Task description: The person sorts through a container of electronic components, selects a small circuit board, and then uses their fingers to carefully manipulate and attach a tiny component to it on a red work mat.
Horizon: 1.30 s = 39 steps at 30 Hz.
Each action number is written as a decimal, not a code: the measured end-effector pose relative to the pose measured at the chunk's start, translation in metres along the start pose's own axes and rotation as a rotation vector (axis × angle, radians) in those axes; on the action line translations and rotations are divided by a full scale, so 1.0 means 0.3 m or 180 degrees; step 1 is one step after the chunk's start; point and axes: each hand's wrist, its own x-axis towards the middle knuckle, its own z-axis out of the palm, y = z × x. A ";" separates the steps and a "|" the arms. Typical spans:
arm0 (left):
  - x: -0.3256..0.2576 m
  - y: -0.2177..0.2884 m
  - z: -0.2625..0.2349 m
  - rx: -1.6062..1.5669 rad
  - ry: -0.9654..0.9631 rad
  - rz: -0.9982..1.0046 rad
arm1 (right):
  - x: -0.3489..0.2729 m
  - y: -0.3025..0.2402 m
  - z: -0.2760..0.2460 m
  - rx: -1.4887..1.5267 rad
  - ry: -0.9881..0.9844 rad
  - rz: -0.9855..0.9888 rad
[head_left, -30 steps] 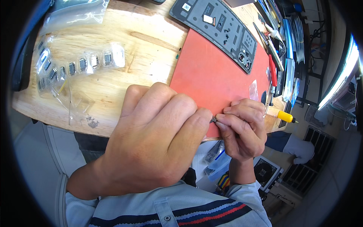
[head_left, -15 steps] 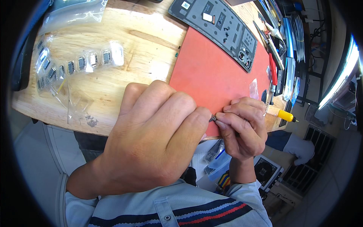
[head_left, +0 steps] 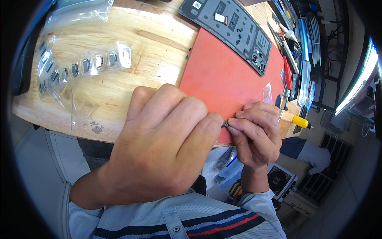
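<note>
Close to the near edge of the red mat (head_left: 223, 79), both my hands meet over a tiny dark metallic part (head_left: 225, 124). My right hand (head_left: 256, 131) pinches it between thumb and fingers. My left hand (head_left: 167, 139) is closed with its back toward me, its fingertips at the other end of the same part. Those left fingertips are largely hidden behind the knuckles. What kind of part it is cannot be made out, as it is small and mostly covered. Beyond the hands lies a dark grey phone back cover (head_left: 234, 32), inner side up, across the mat's far edge.
On the wooden table (head_left: 155, 47) at left lies a clear strip of pockets (head_left: 87, 65) holding small electronic parts. A plastic bag (head_left: 77, 16) is behind it. Tools line the right, including red-handled tweezers or pliers (head_left: 287, 73) and a yellow-handled tool (head_left: 300, 122). Another person (head_left: 314, 155) is at far right.
Hardly anything differs. Both hands keep their hold on the tiny part, and the view has shifted very slightly.
</note>
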 end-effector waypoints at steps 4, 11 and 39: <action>0.000 0.001 -0.001 -0.0011 -0.0015 -0.0011 | 0.001 0.000 0.001 -0.0002 0.0007 0.0000; 0.001 0.001 0.000 -0.0015 0.0004 -0.0004 | 0.000 0.000 0.000 -0.0008 -0.0001 0.0001; 0.002 0.004 -0.003 -0.0015 -0.0041 -0.0032 | 0.003 0.000 0.002 0.0124 0.0048 0.0147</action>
